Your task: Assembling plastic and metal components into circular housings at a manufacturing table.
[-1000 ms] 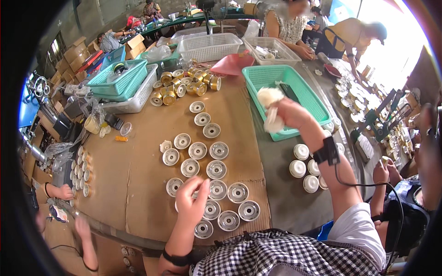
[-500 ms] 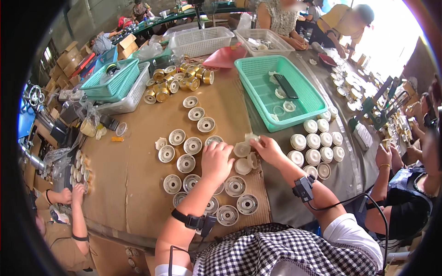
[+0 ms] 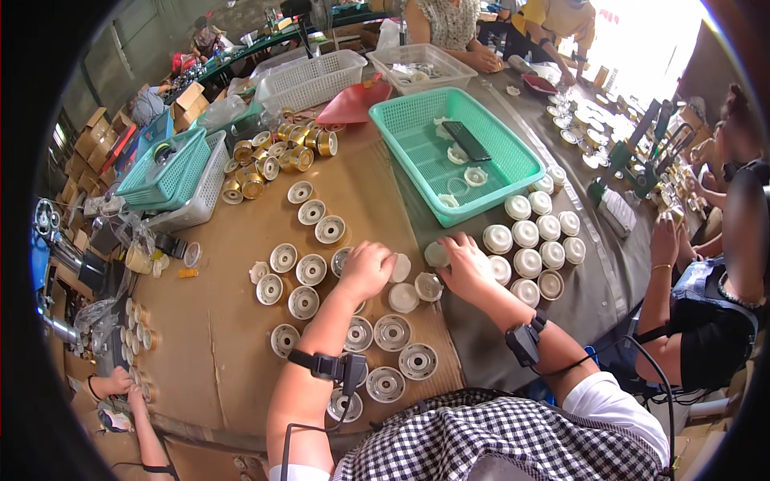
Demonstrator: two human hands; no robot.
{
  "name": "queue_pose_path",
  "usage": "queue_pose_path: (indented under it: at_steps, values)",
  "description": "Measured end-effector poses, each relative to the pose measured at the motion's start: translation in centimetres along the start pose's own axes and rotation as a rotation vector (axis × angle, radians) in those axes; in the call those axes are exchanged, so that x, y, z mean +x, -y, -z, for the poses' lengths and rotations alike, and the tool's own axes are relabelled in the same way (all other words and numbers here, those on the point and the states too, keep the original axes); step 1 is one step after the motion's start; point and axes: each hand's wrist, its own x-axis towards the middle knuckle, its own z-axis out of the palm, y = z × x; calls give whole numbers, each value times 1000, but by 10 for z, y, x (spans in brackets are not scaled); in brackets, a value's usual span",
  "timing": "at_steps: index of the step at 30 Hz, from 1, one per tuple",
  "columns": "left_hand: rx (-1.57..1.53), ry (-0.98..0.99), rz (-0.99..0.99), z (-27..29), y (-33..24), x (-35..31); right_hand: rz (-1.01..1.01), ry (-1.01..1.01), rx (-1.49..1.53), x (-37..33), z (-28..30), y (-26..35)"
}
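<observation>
My right hand [image 3: 467,271] grips a white plastic cap [image 3: 436,255] between thumb and fingers, over the seam between cardboard and dark cloth. Left of it, my left hand [image 3: 369,271] is closed with curled fingers; what is inside them is hidden. Its fingertips come close to a white disc-shaped cap [image 3: 400,268]. Just below lie another white cap [image 3: 403,298] and a translucent ring-shaped piece [image 3: 428,286]. Around my left forearm stand round metal cups [image 3: 303,303] with holed silver centres, several of them partly covered by my arm.
A green basket [image 3: 385,132] holds a black bar and white pieces. White capped units [image 3: 525,233] stand in rows at right. Gold cups [image 3: 297,158], a red scoop [image 3: 353,104] and stacked baskets [image 3: 164,172] lie farther back. Co-workers sit around the table.
The view has shifted, moving the table's contents left. My right hand has moved right with the white cap, towards the capped rows. My left hand has come nearer the loose caps, its fingers more curled.
</observation>
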Motion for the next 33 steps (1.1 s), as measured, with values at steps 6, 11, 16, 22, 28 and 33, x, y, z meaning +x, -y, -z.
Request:
queue_pose_path:
  at_steps: [6, 11, 16, 22, 28, 33]
  values:
    - [221, -88, 11, 9, -11, 1, 204, 79, -38, 18, -19, -16]
    - [313, 103, -22, 1, -17, -15, 162, -37, -14, 12, -21, -15]
    - [265, 93, -83, 0, -21, -22, 110, -101, -38, 24, 0, 9]
    - [265, 14, -69, 22, -43, -48, 351, -203, 192, 45, 4, 81]
    - [102, -254, 158, 89, -52, -133, 560, -80, 217, 69, -28, 111]
    - [-19, -470, 299, 89, -31, -153, 485, 65, 77, 70, -62, 123]
